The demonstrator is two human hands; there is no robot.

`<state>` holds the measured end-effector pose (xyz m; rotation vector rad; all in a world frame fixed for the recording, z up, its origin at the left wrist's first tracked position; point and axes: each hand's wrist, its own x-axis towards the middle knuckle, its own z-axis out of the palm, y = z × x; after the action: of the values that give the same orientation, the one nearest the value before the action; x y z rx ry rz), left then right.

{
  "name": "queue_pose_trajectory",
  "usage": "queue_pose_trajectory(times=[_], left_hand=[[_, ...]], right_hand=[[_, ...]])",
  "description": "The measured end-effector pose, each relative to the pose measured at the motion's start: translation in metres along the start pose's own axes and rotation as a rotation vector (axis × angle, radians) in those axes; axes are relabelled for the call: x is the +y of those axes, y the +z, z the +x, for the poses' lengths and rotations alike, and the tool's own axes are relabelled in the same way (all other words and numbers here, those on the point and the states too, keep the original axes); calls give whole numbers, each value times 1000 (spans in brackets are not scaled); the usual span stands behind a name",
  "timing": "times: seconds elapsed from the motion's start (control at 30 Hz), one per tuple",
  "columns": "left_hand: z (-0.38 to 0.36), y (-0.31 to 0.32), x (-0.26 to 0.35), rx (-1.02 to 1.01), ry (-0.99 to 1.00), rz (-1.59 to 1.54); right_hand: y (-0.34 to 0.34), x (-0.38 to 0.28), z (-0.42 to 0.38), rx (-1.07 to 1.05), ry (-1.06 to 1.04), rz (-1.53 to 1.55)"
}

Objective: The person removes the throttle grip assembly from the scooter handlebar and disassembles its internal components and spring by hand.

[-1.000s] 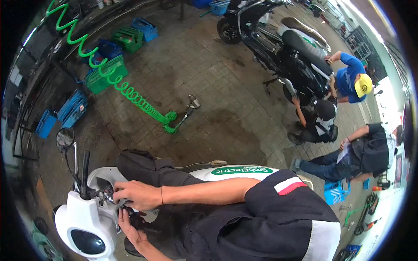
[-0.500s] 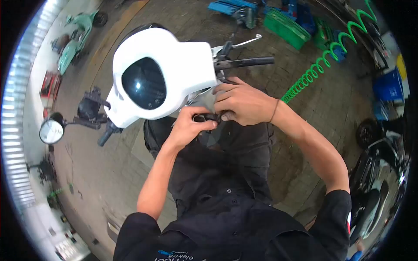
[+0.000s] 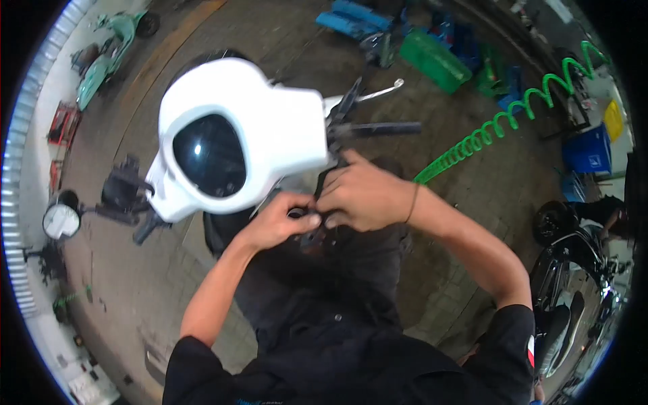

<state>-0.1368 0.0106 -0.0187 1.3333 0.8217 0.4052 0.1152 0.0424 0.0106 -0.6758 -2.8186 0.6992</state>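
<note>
The white scooter handlebar cover [image 3: 283, 125], with its dark glossy display [image 3: 209, 155], stands just beyond my hands. My left hand [image 3: 273, 223] is closed in a pinch, thumb and index finger around a small black cable-like part [image 3: 295, 212]. Close against it, my right hand [image 3: 368, 192] has its fingers bent down onto the same dark piece, under the right side of the cover. Fingers hide most of the part, so its exact kind does not show. Above my right hand the black handlebar grip [image 3: 381, 129] and silver brake lever [image 3: 381, 92] stick out.
A coiled green air hose [image 3: 472, 138] stretches off to the upper right. Green crates [image 3: 435, 61] and a blue bin [image 3: 587, 150] lie beyond it. A round mirror [image 3: 61, 221] juts out left. Another person bends near a dark motorcycle [image 3: 567, 263] at right.
The view has shifted, so the scooter and both hands appear lower and slightly left. My hands stay together at the black part, the right fingers reposed slightly. A person shows at the right edge.
</note>
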Motion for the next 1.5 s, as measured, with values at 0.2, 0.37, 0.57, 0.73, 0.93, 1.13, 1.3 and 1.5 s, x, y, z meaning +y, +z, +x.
queue_pose_trajectory(times=[0.2, 0.37, 0.57, 0.73, 0.93, 1.13, 1.3, 1.5], left_hand=[[-3, 2, -15, 86, 14, -24], [-9, 17, -7, 187, -68, -221], [-13, -3, -13, -77, 6, -137], [-20, -7, -14, -4, -16, -174], [-37, 14, -13, 288, 19, -203], [-64, 33, -9, 386, 127, -251], [-70, 49, -7, 388, 201, -390], [-76, 62, -9, 376, 227, -458]], right_hand=[[10, 1, 3, 134, 1, 64], [16, 1, 3, 196, 0, 23], [-3, -3, 0, 5, 4, 123], [-6, -5, -8, 80, -18, 96], [14, -14, -14, 269, -15, -35], [26, -14, -24, 508, 131, 173], [33, -31, -22, 662, 235, 641], [33, -35, -20, 712, 285, 724]])
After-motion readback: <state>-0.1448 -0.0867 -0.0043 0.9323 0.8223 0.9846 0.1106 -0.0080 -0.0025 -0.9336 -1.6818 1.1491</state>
